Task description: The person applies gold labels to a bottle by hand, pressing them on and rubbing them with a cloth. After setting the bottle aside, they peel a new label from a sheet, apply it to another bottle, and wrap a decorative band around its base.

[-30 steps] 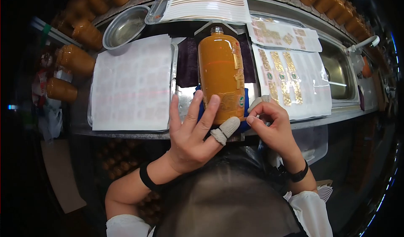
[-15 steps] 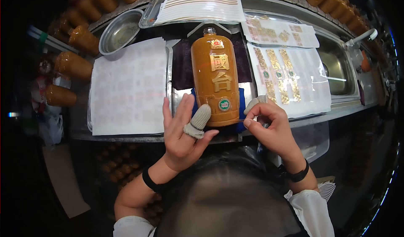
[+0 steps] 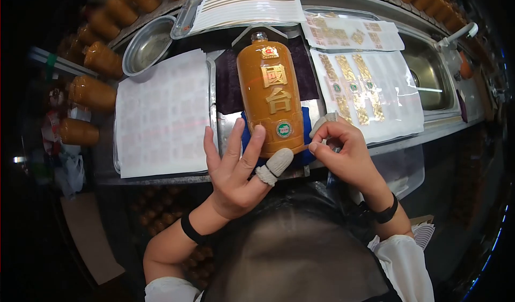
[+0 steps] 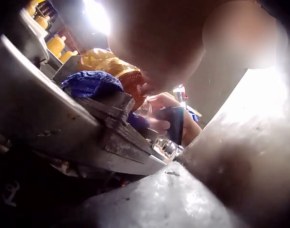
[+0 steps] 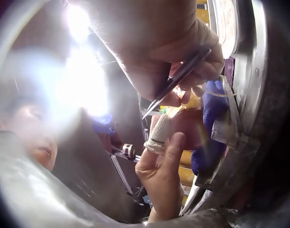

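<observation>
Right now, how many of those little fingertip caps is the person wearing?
2. One cap is on the left hand thumb, by the bottle; the other is on a fingertip of the right hand, which pinches tweezers. Curled fingers may hide more.

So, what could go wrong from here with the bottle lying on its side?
1. The bottle rests on the blue cloth, steadied only by straight fingers of the left hand at its base; it could roll.
2. The right hand pinches pointed tweezers close to the left fingers; a slip might prick one or scratch the gold lettering.
</observation>
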{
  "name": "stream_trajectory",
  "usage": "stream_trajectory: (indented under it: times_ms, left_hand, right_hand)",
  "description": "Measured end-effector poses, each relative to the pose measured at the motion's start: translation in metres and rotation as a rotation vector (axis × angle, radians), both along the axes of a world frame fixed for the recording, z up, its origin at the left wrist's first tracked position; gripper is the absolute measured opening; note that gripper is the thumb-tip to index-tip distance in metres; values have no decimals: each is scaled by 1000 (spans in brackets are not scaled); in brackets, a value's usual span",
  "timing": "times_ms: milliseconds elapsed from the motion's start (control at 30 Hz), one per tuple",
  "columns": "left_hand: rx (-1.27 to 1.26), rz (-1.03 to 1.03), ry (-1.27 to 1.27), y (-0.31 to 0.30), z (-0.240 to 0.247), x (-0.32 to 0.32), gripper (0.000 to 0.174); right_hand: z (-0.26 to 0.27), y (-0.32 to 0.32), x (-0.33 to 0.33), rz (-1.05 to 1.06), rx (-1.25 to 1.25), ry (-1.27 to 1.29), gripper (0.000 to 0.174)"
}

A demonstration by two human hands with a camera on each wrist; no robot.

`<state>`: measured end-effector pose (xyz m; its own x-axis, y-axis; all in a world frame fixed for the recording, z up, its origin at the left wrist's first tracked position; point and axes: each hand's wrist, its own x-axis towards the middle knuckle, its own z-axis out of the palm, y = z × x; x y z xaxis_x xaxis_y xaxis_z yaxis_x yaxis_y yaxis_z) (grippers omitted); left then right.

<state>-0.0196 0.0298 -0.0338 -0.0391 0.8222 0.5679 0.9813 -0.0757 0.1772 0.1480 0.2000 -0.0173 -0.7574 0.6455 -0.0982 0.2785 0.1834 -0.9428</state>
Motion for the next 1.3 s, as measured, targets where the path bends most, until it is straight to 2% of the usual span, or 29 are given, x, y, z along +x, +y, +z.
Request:
stream_trajectory:
  times_ms: [133, 267, 300, 400, 533, 700, 1000, 1167, 1267, 1300]
  left_hand:
    - [-34, -23, 53, 20, 17, 10, 36]
    - [43, 16, -72, 34, 11, 7, 48]
    - [62, -3, -84, 31, 6, 4, 57]
    - [112, 38, -321, 23, -5, 5, 51]
    - [37, 14, -299, -5, -17, -2, 64]
    - [-9, 23, -244, -22, -28, -4, 41]
    - [23, -16, -65, -2, -10, -2, 40]
    - [44, -12, 38, 18, 5, 9, 25]
    - [74, 35, 9, 33, 8, 18, 28]
    - [68, 64, -25, 34, 7, 15, 35]
  right_hand:
    - [-6, 0, -1, 8, 46, -28, 9]
    - [-7, 0, -1, 28, 31, -3, 9]
    - [-7, -1, 1, 34, 4, 7, 9]
    - [5, -3, 1, 43, -16, -64, 8]
    - [2, -1, 3, 46, -137, 16, 9]
    - [2, 1, 4, 45, -96, -4, 7]
    - [-4, 0, -1, 49, -85, -22, 5]
    - [-4, -2, -3, 40, -75, -28, 8]
    - [-5, -2, -3, 39, -82, -21, 7]
    - [-3, -2, -3, 42, -86, -25, 6]
